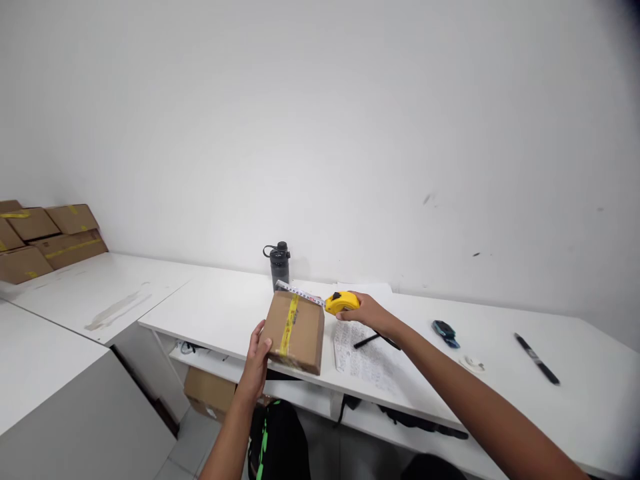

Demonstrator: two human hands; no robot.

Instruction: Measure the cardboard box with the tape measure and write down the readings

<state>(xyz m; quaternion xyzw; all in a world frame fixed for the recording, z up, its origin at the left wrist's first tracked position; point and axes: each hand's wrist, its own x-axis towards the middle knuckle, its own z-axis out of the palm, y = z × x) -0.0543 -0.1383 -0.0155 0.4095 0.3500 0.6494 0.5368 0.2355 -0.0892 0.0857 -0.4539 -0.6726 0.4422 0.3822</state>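
A small cardboard box (pixel 307 333) with a strip of yellow tape stands at the front edge of the white desk. My left hand (pixel 257 357) grips its near left corner, thumb on the face and fingers along the side. In my right hand (pixel 367 313) is a yellow tape measure (pixel 343 303), held just right of the box's far edge. Its white blade (pixel 300 292) is pulled out leftward along that edge, numbers showing. Behind the box stands a dark water bottle (pixel 279 262) with a loop on its lid. Handwritten paper (pixel 357 357) lies under my right forearm, a black pen (pixel 367 341) on it.
To the right on the desk (pixel 490 327) lie a small teal-and-black object (pixel 445 332), a white coiled item (pixel 471 363) and a black marker (pixel 537 358). Several cardboard boxes (pixel 70 247) are stacked at the far left. Another box (pixel 206 392) sits below the desk.
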